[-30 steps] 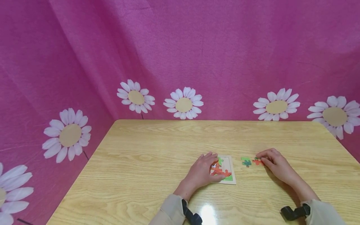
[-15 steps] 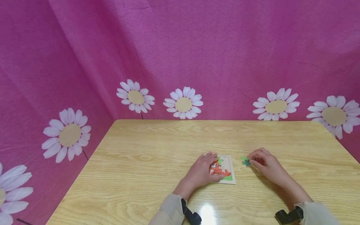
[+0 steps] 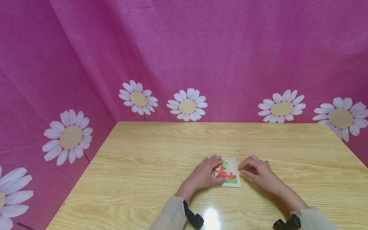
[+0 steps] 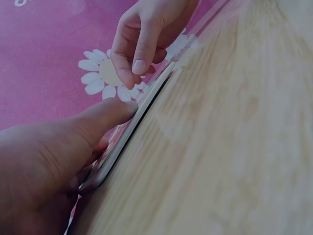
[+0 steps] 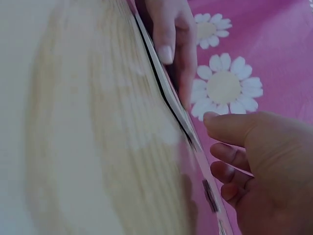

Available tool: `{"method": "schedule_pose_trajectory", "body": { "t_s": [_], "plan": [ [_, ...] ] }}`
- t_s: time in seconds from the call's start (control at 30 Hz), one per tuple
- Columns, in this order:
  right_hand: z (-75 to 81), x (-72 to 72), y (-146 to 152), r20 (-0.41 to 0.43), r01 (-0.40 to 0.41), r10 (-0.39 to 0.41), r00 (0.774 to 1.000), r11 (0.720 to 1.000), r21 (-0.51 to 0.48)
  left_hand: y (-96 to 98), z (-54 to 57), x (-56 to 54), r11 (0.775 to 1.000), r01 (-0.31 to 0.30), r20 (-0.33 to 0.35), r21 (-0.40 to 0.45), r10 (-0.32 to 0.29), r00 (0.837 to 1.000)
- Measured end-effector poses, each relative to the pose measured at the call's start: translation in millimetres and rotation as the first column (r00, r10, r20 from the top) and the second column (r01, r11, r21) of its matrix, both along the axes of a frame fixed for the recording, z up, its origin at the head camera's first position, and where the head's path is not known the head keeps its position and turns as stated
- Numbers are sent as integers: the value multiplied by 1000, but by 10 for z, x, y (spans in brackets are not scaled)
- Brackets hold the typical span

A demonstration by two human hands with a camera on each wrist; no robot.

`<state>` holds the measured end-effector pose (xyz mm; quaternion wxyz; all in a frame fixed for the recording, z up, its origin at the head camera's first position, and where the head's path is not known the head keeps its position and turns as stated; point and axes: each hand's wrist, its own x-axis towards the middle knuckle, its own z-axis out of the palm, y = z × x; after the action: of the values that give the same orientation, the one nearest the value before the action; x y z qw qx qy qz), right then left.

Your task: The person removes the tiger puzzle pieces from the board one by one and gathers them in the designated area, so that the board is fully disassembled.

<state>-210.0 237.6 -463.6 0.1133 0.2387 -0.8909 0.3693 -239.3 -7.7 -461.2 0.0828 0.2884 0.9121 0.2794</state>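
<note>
My left hand [image 3: 203, 172] lies over the left side of a small wooden puzzle board [image 3: 238, 182]. Its thumb is at the near edge, its fingers across the far side. The board bears a red striped animal [image 3: 227, 175] on green, with bare wood at upper right. My right hand [image 3: 260, 172] hovers beside the board's right edge, thumb and index finger slightly apart, other fingers curled. Nothing shows between its fingertips in the left wrist view. Behind its knuckles a bit of a red and green puzzle piece [image 3: 268, 163] shows; the other loose piece is hidden in the head view.
The board lies on a light wood-grain table [image 3: 161, 153]. A pink cloth [image 3: 230, 57] printed with white daisies stands behind and to the left. Black camera mounts [image 3: 193, 215] sit at both wrists.
My right hand has moved left from the loose puzzle pieces to the board's right edge, passing over the green piece. My left hand has stayed on the board.
</note>
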Motion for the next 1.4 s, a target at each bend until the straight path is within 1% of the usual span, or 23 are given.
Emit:
{"method": "schedule_pose_trajectory", "body": {
  "t_s": [0.13, 0.37, 0.5, 0.63, 0.73, 0.87, 1.0, 1.1, 1.4],
  "plan": [
    [12, 17, -81, 30, -12, 11, 999, 1000, 28, -12, 6, -14, 1000, 7, 5, 5, -7, 1000],
    [18, 26, -178, 112, -55, 51, 992, 998, 31, -19, -12, -35, 1000, 12, 7, 15, -12, 1000],
    [20, 25, -205, 116, -72, 67, 991, 997, 41, -21, -16, -37, 1000, 16, 8, 16, -16, 1000],
    [45, 28, -214, 114, -76, 68, 991, 994, 74, -24, -14, -32, 1000, 15, 10, 19, -15, 1000],
    [69, 31, -218, 131, -90, 77, 988, 991, 95, -26, -19, -30, 1000, 22, -5, 21, -22, 1000],
    [85, 27, -224, 161, -117, 100, 982, 988, 97, -27, -21, -26, 999, 33, -30, 11, -33, 999],
    [88, 18, -225, 192, -123, 102, 976, 987, 100, -24, -16, -18, 999, 35, -40, 0, -35, 999],
    [84, 19, -226, 198, -121, 100, 975, 988, 96, -17, -12, -11, 999, 35, -38, -1, -35, 999],
    [89, 74, -254, 170, -107, 96, 981, 992, 61, -13, -7, 1, 1000, 24, -29, 3, -24, 999]
  ]
}}
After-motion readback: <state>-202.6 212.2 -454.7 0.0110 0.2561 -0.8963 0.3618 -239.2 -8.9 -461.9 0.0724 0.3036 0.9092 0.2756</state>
